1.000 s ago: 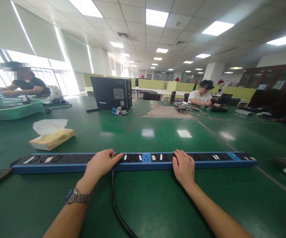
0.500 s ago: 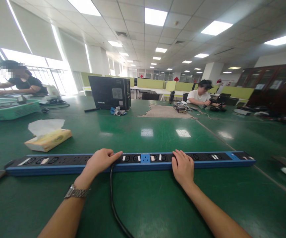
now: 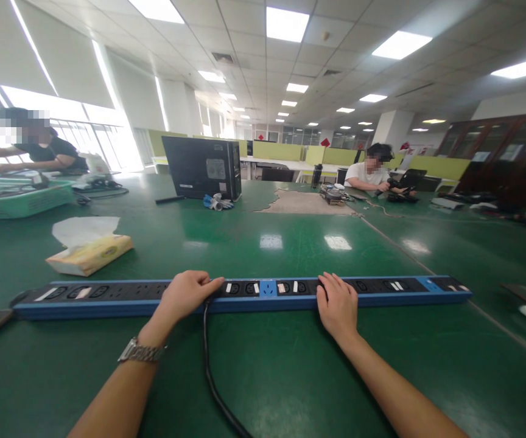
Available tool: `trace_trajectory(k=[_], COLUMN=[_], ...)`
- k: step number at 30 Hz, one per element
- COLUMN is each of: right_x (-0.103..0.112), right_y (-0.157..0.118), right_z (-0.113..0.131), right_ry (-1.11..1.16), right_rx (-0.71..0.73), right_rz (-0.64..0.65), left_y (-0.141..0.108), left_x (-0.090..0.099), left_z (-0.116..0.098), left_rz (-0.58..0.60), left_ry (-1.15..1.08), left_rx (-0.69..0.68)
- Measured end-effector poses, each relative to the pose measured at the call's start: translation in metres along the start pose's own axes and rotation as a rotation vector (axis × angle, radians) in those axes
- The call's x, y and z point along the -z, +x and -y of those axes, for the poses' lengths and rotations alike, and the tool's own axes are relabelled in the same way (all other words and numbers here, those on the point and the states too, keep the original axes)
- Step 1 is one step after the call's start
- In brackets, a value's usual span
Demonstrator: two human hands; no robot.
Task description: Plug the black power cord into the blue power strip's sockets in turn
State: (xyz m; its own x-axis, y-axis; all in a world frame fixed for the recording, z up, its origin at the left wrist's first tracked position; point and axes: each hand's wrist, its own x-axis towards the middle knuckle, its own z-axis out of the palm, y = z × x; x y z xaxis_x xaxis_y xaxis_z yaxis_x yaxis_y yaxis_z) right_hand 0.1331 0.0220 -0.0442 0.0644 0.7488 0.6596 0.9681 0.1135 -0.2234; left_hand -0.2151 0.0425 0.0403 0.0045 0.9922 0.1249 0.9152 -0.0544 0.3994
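Note:
A long blue and black power strip (image 3: 245,304) lies across the green table in front of me. My left hand (image 3: 185,297), with a metal watch at the wrist, is closed at the strip left of its middle. Its thumb and fingers come together where a black cable (image 3: 208,371) meets the strip, and the cable's end is hidden under the hand. The cable runs down toward the bottom edge. My right hand (image 3: 338,304) is wrapped over the strip right of the middle, its fingers bent over the far edge and its thumb on top.
A tissue pack (image 3: 92,254) and a green basket (image 3: 21,204) stand at the left. Behind are a black computer case (image 3: 194,167), gloves (image 3: 218,202) and a torn patch in the tabletop. Two people sit at the table, far left and back right.

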Motion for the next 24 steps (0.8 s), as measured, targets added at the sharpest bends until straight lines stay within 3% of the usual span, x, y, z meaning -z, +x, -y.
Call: trace_trajectory(k=[24], right_x=[0.0016], right_y=[0.0], right_z=[0.0019], right_ry=[0.028], right_rx=[-0.012], right_rz=[-0.012], left_y=[-0.0002], left_x=[-0.0028], left_z=[0.0], left_rz=[-0.078], left_ry=[-0.043], left_rx=[0.017])
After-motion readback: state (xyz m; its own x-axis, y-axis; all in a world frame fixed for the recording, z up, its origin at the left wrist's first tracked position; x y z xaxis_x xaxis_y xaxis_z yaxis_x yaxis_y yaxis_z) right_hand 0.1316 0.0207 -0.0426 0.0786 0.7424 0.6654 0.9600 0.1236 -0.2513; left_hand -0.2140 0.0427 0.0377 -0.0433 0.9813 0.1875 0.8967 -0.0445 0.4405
